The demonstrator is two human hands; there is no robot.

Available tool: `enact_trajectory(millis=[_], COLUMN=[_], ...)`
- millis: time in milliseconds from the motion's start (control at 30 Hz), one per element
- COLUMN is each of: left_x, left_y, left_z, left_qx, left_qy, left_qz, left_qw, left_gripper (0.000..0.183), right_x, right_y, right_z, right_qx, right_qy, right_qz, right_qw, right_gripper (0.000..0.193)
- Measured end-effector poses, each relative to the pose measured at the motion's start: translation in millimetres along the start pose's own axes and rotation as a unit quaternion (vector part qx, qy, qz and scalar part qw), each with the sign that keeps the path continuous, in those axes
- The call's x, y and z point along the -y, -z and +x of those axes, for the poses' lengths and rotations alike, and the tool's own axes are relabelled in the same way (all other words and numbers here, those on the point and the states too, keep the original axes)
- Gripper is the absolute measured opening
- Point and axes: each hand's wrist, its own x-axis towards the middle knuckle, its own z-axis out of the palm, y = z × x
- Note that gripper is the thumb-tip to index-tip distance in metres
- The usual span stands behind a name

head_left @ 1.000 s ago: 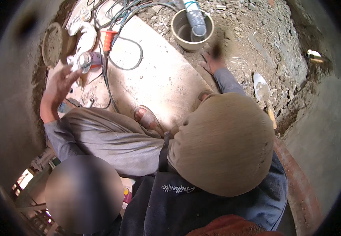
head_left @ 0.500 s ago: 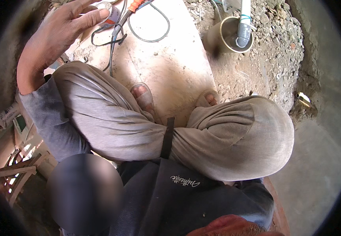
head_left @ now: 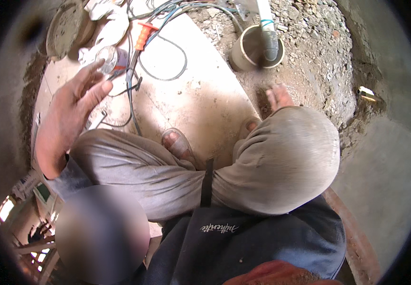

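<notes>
One left hand, mine, spreads wide beside a can, touch unclear; an orange handle and looped cable lie to its right. By a bucket with a pipe in it, my right hand, hidden a half-second ago, reappears within reach, fingers parted; my knee masks any grip.

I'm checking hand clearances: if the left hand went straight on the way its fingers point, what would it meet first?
Most likely the small round container, just ahead of the left hand. Depth is unclear in this single view, so I can't tell whether they already touch.
</notes>
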Motion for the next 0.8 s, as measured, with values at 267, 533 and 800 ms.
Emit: enact_trajectory(millis=[267, 533, 800], left_x=[-42, -79, -80], left_y=[-21, -37, -41], left_z=[30, 58, 83], left_qx=[0.041, 0.070, 0.054], left_qy=[0.002, -0.020, 0.001], left_qz=[0.037, 0.069, 0.072], left_qw=[0.998, 0.995, 0.996], left_gripper=[0.067, 0.067, 0.066], right_x=[59, 73, 78], right_y=[-44, -47, -34], right_z=[-70, -62, -60], right_qx=[0.025, -0.003, 0.037], right_qy=[0.010, -0.117, -0.127], right_qz=[0.021, 0.070, 0.065], right_qw=[0.999, 0.991, 0.989], right_gripper=[0.057, 0.060, 0.060])
